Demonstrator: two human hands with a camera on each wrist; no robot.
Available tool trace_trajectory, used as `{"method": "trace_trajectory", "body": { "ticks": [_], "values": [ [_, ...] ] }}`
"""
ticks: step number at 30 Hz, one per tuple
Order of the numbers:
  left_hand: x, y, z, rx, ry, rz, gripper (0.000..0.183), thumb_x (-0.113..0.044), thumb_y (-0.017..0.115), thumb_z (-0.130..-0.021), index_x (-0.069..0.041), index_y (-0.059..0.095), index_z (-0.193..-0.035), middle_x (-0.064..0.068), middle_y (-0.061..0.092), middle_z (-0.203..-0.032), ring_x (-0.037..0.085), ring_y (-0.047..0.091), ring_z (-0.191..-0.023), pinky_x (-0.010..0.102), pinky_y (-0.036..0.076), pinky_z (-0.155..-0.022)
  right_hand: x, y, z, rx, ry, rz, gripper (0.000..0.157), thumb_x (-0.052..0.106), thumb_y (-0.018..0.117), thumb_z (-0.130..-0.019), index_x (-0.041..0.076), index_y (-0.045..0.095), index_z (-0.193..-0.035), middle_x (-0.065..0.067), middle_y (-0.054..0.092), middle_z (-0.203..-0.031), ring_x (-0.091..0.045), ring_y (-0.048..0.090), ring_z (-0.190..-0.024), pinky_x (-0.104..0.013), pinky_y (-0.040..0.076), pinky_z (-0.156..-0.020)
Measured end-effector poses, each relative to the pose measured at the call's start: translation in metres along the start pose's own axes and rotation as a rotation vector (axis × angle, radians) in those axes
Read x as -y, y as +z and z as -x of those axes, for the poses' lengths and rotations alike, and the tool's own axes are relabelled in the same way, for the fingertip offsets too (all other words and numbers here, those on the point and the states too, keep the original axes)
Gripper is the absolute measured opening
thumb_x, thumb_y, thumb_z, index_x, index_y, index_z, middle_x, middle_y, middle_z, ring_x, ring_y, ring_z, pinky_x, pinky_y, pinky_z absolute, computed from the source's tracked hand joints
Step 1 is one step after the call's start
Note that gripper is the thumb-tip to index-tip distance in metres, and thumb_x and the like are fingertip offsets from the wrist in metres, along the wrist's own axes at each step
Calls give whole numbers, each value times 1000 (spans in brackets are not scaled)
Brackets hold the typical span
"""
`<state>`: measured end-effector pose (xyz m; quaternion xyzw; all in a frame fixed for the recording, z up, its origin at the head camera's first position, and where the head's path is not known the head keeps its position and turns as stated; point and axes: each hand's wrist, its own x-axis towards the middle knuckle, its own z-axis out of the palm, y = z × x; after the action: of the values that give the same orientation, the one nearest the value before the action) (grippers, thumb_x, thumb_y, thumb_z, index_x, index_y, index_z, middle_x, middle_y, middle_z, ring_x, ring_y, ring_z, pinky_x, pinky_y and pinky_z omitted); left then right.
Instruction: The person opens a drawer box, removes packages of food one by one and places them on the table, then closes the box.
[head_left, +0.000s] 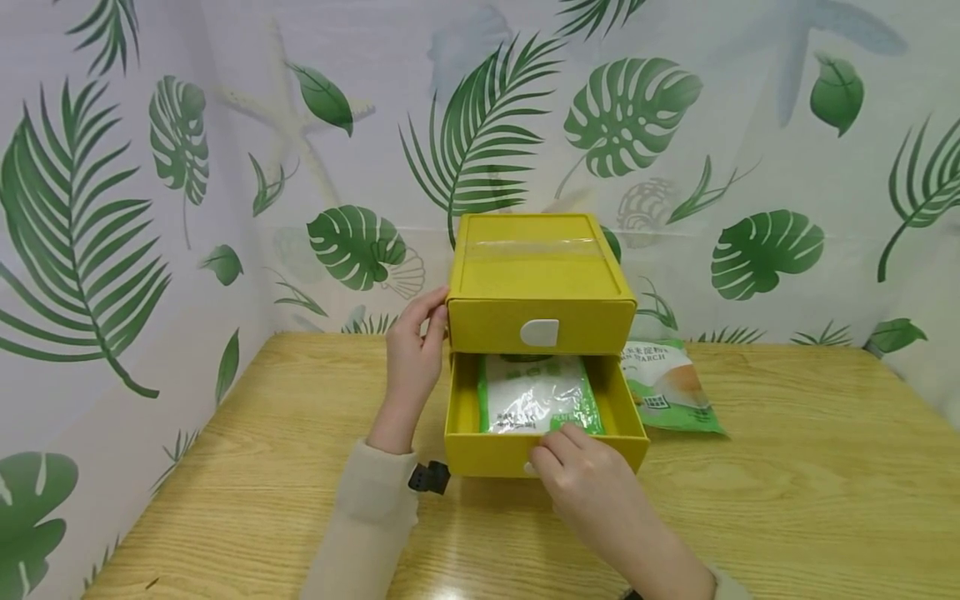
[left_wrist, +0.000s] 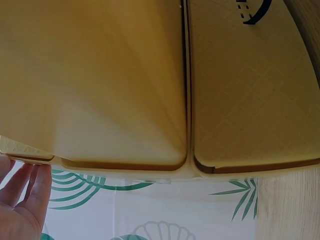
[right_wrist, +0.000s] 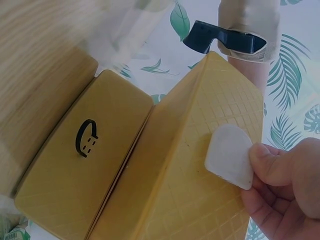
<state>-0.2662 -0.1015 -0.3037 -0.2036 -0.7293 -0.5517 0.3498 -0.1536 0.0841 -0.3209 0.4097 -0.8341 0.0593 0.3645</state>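
Observation:
A yellow two-drawer storage box (head_left: 542,325) stands on the table, its lower drawer (head_left: 467,454) pulled out. Inside that drawer lies a white and green plastic bag (head_left: 534,396). My left hand (head_left: 418,354) rests on the box's left side near the upper drawer; in the left wrist view, its extended fingers (left_wrist: 37,187) touch the box edge. At the front of the lower drawer, my right hand (head_left: 592,479) pinches the white pull tab (right_wrist: 230,156), as the right wrist view shows with the thumb at the tab's edge. The upper drawer is closed, with its own white tab (head_left: 540,332).
Behind the box on the right lies a green and white bag (head_left: 671,387) marked as starch. A wood-grain table (head_left: 787,475) spreads around the box. A leaf-patterned sheet (head_left: 510,108) hangs behind. Clear tape (head_left: 536,247) crosses the box's top.

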Motion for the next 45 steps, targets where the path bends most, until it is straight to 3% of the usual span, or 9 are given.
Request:
{"method": "trace_trajectory", "body": {
  "ticks": [6,15,24,34,45],
  "values": [
    [-1,0,-1,-1,4,3,26,-13,42,-81,-3,52,-103,6,50,-99,13,47,-83,27,46,-58,0,-1,0,-22,-18,1,37,15,31,-87,2,56,-63,-4,51,-62,-16,43,-57,-19,42,-53],
    [-2,0,-3,-6,10,1,25,-13,43,-81,-4,52,-102,5,51,-99,12,47,-82,26,46,-58,5,-9,1,-35,-44,-11,44,16,22,-88,2,57,-65,-4,52,-63,-15,43,-57,-18,41,-51],
    [-1,1,-3,-6,17,-3,26,-14,42,-81,-4,52,-102,5,51,-99,12,47,-83,27,46,-56,8,-11,2,-56,-60,-20,46,14,18,-89,2,56,-64,-4,51,-63,-15,41,-55,-18,40,-50],
    [0,2,-2,-7,11,-25,25,-12,43,-81,-4,53,-102,5,51,-99,11,48,-83,21,46,-56,12,-12,5,-98,-103,0,45,12,20,-89,1,56,-64,-5,51,-63,-15,44,-55,-19,43,-51],
    [10,2,0,-14,33,34,25,-20,42,-81,-12,53,-103,0,50,-100,11,47,-83,25,46,-56,14,-9,9,-131,-102,-38,44,10,21,-88,2,55,-62,-4,50,-62,-14,44,-56,-19,42,-50]
  ]
}}
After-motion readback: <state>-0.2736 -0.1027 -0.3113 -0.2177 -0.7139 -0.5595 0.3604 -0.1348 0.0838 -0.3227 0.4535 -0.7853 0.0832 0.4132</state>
